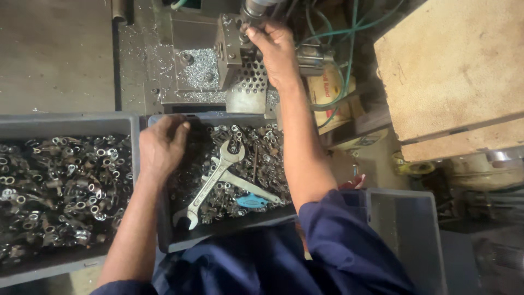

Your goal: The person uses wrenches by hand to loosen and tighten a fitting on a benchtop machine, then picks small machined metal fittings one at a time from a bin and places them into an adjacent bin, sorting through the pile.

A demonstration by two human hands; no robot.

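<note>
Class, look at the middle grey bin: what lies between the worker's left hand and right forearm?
In the head view, two crossed open-ended spanners lie on small metal parts between the left hand and the right forearm.

Dark navy short sleeves, navy work clothing; forearms bare; no gloves.

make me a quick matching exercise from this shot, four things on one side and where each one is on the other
Things:
1. left hand
2. right hand
3. crossed spanners
4. wooden block

Places:
A. far right, beside the machine
B. up on the machine's metal fixture
C. lying on the small parts in the middle bin
D. at the middle bin's left edge, over the parts

Pairs: 1-D, 2-B, 3-C, 4-A
</note>
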